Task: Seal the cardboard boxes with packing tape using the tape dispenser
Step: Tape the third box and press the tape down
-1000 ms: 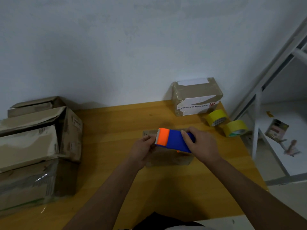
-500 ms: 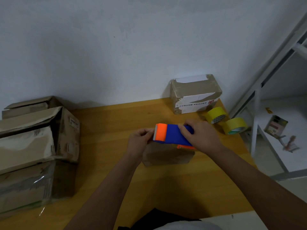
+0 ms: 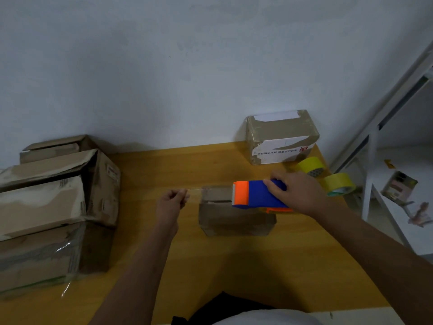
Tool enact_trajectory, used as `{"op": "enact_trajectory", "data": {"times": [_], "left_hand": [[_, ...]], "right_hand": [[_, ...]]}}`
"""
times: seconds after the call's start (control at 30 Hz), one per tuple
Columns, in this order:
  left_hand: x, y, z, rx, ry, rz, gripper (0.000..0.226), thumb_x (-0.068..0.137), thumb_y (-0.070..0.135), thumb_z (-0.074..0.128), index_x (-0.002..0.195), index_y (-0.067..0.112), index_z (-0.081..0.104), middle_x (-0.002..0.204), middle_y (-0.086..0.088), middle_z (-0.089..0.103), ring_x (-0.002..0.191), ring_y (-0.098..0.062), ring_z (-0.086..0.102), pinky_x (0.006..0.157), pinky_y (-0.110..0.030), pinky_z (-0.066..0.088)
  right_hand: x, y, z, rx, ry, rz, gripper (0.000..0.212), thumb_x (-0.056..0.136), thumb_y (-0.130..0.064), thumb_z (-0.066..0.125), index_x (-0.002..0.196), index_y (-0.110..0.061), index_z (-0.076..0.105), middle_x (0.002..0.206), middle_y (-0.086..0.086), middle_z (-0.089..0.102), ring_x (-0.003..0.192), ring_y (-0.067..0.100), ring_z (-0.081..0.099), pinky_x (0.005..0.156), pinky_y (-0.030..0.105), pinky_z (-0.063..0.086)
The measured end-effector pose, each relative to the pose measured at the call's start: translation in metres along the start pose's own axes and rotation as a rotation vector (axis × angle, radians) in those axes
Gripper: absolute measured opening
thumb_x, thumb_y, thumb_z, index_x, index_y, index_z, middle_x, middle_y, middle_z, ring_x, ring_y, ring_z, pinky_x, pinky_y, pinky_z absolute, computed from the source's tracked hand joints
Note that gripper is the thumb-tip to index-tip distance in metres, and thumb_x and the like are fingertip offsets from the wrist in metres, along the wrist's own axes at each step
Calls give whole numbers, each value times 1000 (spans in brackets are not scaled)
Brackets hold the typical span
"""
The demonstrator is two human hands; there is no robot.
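Observation:
A small cardboard box (image 3: 234, 219) sits in the middle of the wooden table (image 3: 210, 266). Above its right half, my right hand (image 3: 297, 193) grips the blue and orange tape dispenser (image 3: 255, 195). A thin strip of clear tape (image 3: 199, 189) stretches from the dispenser's orange end leftward over the box top. My left hand (image 3: 172, 201) pinches the free end of that tape, left of the box.
A taped box (image 3: 281, 137) stands at the back right against the wall, with two yellow tape rolls (image 3: 311, 166) (image 3: 339, 185) beside it. Stacked worn cardboard boxes (image 3: 54, 207) fill the table's left side. A white metal rack (image 3: 375, 148) stands to the right.
My left hand has pulled away to the left, drawing a length of tape out of the dispenser. My right hand has shifted the dispenser to the right over the box.

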State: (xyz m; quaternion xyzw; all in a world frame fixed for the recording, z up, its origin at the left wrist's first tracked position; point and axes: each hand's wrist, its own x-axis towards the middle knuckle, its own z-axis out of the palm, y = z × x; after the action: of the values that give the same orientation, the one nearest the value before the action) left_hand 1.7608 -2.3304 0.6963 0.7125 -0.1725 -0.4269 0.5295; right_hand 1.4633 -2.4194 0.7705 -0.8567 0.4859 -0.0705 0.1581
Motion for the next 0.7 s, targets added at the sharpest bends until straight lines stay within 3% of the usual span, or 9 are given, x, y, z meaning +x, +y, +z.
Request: {"op": "enact_trajectory", "data": {"times": [0.1, 0.27, 0.57, 0.7], "left_hand": [[3, -3, -16, 8, 78, -10, 19, 98, 13, 59, 80, 6, 62, 75, -6, 59, 71, -13, 54, 76, -31, 45], [-5, -9, -15, 65, 33, -52, 15, 101, 19, 55, 88, 12, 59, 88, -5, 58, 83, -17, 57, 85, -32, 45], [1, -33, -9, 117, 44, -79, 26, 95, 25, 65, 107, 4, 58, 94, -9, 53, 81, -23, 50, 78, -37, 44], [10, -42, -4, 175, 23, -135, 39, 90, 36, 70, 114, 8, 57, 120, -9, 55, 107, -30, 54, 100, -47, 45]], "right_hand": [[0, 12, -1, -27, 3, 14, 33, 97, -51, 39, 94, -24, 59, 71, -7, 57, 59, 1, 48, 51, 18, 31], [11, 15, 5, -52, 6, 18, 37, 95, -54, 40, 87, -24, 60, 66, -8, 56, 62, 6, 53, 51, 22, 35], [13, 6, 10, -134, -19, 57, 39, 95, -57, 38, 85, -24, 55, 69, -5, 56, 66, 11, 55, 50, 22, 32], [13, -2, 10, -198, -21, 102, 38, 95, -56, 39, 87, -22, 55, 67, -6, 49, 65, 11, 50, 47, 21, 26]]}}
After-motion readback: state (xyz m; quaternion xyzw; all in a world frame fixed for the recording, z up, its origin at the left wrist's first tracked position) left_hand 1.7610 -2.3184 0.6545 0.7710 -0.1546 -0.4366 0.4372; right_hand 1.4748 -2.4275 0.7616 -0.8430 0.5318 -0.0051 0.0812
